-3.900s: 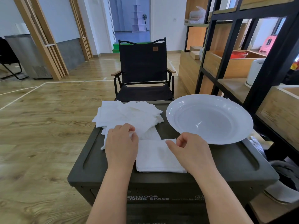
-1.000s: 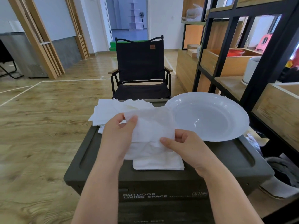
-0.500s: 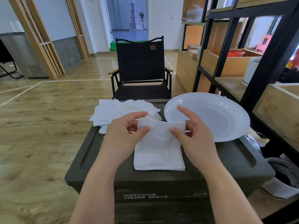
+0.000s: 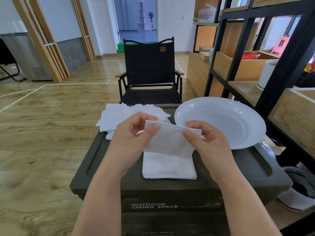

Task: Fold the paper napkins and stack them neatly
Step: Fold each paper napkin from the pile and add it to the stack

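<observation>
Two bare hands are holding up one white paper napkin (image 4: 168, 140) over a dark green storage box (image 4: 255, 169) that is serving as a table. The left hand (image 4: 131, 135) is pinching the napkin's upper left corner between thumb and fingers, and the right hand (image 4: 206, 142) is pinching the upper right corner the same way, so the sheet is hanging between them with its top edge stretched nearly level. Directly beneath the hands, a neat stack of folded napkins (image 4: 169, 166) is lying flat on the box lid, its top partly hidden by the held sheet. Beyond the left hand, a loose pile of unfolded napkins (image 4: 119, 116) is spreading over the far left corner of the lid. Just past the right hand, a large white plate (image 4: 238, 120) is sitting on the far right of the lid, overhanging its edge. A black folding chair (image 4: 150, 72) is standing behind the box, facing the person.
</observation>
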`<state>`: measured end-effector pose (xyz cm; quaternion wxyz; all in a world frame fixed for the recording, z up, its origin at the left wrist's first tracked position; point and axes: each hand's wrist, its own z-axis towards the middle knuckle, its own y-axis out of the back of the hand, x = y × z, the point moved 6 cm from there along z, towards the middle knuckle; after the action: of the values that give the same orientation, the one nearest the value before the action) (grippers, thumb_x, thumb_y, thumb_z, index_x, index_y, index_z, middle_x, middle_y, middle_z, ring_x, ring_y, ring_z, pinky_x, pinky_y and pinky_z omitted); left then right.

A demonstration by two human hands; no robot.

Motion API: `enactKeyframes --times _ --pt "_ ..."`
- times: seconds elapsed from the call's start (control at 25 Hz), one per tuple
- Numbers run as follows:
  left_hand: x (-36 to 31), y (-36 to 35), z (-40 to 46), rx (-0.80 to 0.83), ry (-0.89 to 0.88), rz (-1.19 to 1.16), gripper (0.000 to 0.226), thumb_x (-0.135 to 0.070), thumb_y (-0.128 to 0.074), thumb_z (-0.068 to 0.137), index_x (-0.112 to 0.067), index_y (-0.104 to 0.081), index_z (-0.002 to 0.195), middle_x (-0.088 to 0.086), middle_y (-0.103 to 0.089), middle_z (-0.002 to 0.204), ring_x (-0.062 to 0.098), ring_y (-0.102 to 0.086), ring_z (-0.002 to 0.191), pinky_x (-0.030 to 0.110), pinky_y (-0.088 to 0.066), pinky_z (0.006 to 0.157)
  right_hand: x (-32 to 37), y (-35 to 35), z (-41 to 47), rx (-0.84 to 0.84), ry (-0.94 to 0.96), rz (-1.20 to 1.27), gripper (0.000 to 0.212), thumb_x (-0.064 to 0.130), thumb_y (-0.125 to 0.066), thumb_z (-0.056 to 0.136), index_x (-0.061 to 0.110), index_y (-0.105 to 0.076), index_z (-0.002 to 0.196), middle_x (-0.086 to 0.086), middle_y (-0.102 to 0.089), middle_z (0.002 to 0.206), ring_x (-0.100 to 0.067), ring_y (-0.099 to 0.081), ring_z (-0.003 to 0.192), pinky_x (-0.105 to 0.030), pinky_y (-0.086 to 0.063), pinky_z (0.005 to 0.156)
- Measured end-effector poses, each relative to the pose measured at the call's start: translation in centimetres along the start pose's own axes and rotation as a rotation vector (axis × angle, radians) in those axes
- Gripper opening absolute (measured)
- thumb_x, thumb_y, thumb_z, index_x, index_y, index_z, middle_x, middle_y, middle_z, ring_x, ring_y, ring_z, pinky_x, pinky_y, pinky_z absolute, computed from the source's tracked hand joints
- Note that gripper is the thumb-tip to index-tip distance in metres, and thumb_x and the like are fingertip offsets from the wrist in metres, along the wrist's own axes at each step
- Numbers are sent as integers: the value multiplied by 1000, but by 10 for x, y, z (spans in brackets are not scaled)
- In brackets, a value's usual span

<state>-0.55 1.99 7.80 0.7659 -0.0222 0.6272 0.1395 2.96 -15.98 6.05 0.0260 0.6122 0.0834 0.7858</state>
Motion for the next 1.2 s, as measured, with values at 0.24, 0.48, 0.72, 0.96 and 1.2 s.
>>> enactKeyframes --times 0.24,0.48,0.72,0.96,1.2 --pt "39 3 5 -108 283 270 11 -39 -62 88 -28 -62 88 1 -62 72 14 -54 64 24 -41 56 -28 -8 0 -83 -176 -158 10 26 -56 92 28 -66 92 12 -65 87 -6 -59 86 -16 -45 68" --pt "63 5 8 -84 324 695 25 -47 -59 87 -22 -57 92 -5 -58 99 13 -54 84 25 -39 64 -36 -16 2 -87 -102 -620 23 35 -56 91 27 -56 113 7 -59 88 -7 -53 77 -16 -38 70" --pt "73 1 5 -49 306 783 29 -46 -59 87 -19 -53 77 -4 -57 79 9 -50 69 21 -33 54 -43 -16 1 -84 -135 -715 25 36 -55 92 25 -49 113 6 -57 91 -11 -47 76 -21 -35 65" --pt "73 0 3 -12 379 865 39 -48 -58 87 -23 -41 63 -6 -49 64 9 -45 58 23 -30 51 -42 -20 1 -37 -103 -832 16 38 -55 91 26 -45 89 7 -52 78 -7 -46 64 -18 -34 53" --pt "80 4 6 -11 456 888 40 -50 -60 85 -20 -45 63 -4 -52 62 11 -48 57 24 -33 50 -43 -10 -3 -73 -126 -868 18 40 -55 90 24 -47 85 8 -55 75 -6 -45 60 -17 -30 49"
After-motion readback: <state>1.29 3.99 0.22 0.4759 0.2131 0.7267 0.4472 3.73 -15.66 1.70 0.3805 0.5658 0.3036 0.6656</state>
